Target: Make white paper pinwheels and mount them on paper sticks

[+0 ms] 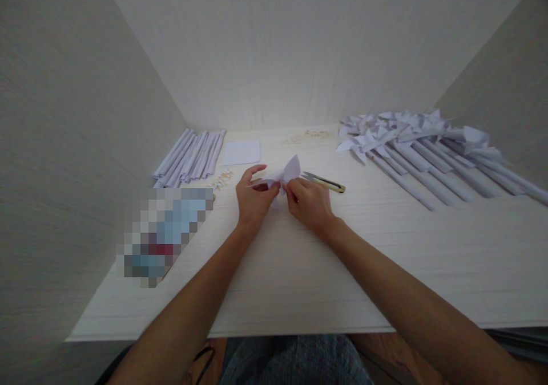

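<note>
A white paper pinwheel head [293,168] is held up between my two hands over the middle of the table. My left hand [256,199] grips its left side with thumb and fingers, the index finger curled above it. From the right, my right hand [309,201] pinches at the pinwheel's centre; what lies between those fingertips is hidden. A utility knife [331,184] with its blade out lies just beyond my right hand. Small pale pieces [222,178] are scattered on the table to the left of my left hand.
Rolled paper tubes [190,155] lie in a row at the back left, beside a stack of white paper squares [241,152]. Many finished paper pinwheels on sticks [411,145] are heaped at the right. A blurred-out flat object [175,231] lies at the left. Walls enclose the table [291,282].
</note>
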Motion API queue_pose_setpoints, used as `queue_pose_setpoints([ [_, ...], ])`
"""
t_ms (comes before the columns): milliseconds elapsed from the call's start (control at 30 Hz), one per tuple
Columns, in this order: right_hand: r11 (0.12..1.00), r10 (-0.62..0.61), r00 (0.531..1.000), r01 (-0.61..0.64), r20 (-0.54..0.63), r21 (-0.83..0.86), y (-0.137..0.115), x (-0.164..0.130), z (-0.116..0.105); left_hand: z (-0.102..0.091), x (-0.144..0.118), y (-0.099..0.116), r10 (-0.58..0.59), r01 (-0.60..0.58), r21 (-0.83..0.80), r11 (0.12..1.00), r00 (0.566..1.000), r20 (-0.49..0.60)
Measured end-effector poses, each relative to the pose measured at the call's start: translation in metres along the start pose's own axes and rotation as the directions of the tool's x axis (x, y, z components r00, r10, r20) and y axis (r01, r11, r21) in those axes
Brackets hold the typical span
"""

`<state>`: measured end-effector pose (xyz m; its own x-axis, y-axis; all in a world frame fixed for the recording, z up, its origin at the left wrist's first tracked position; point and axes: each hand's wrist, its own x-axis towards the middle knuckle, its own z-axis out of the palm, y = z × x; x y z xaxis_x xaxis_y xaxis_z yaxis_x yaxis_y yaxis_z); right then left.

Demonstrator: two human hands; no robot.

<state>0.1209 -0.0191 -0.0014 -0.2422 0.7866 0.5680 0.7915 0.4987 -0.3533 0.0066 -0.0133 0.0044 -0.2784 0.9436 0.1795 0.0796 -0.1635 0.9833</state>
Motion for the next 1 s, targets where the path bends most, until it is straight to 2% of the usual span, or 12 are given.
queue_pose_setpoints([
  [100,0.998,-0.036,0.998,0.039,0.044,-0.055,0.0,0.0,-0.001,-0.001,0.0,-0.001,0.021,-0.021,0.004,1.0,1.0,-0.001],
  [200,0.98,0.163,0.987,-0.161,-0.006,0.118,-0.002,0.003,0.002,-0.001,0.0,-0.002,0.049,-0.049,0.011,0.999,0.999,0.002],
  [267,0.864,0.367,0.929,-0.36,0.05,0.352,-0.003,0.006,0.006,-0.001,-0.001,-0.002,0.073,-0.073,0.017,0.997,0.997,-0.003],
  [333,0.647,0.514,0.836,-0.526,0.194,0.552,-0.003,0.008,0.009,-0.001,-0.002,-0.001,0.083,-0.083,0.023,0.996,0.997,-0.002],
  [433,0.466,0.568,0.767,-0.599,0.299,0.651,-0.002,0.009,0.01,0.0,-0.002,0.0,0.079,-0.079,0.026,0.997,0.997,0.002],
  [533,0.698,0.484,0.864,-0.478,0.142,0.533,-0.001,0.007,0.006,0.0,0.0,-0.001,0.063,-0.063,0.028,0.998,0.998,0.002],
  [600,0.897,0.315,0.949,-0.305,0.021,0.321,0.0,0.005,0.002,-0.001,0.001,-0.002,0.041,-0.041,0.02,0.999,0.999,0.009],
  [667,0.985,0.124,0.992,-0.123,-0.005,0.12,0.001,0.003,-0.002,-0.001,0.002,-0.003,0.022,-0.022,0.0,1.0,1.0,0.022],
  [767,0.999,0.034,0.999,-0.035,0.018,0.038,0.001,0.003,-0.003,-0.002,0.003,-0.003,0.01,-0.009,-0.017,1.0,0.999,0.03],
  [867,0.945,0.24,0.97,-0.241,0.03,0.22,0.002,0.006,0.001,-0.001,0.003,-0.003,0.014,-0.014,-0.006,1.0,1.0,0.023],
  [933,0.829,0.387,0.914,-0.402,0.119,0.388,0.002,0.008,0.004,-0.001,0.003,-0.004,0.021,-0.021,0.004,1.0,0.999,0.028],
  [1000,0.763,0.434,0.885,-0.462,0.17,0.453,0.002,0.009,0.005,-0.001,0.003,-0.005,0.032,-0.033,0.013,0.999,0.999,0.038],
])
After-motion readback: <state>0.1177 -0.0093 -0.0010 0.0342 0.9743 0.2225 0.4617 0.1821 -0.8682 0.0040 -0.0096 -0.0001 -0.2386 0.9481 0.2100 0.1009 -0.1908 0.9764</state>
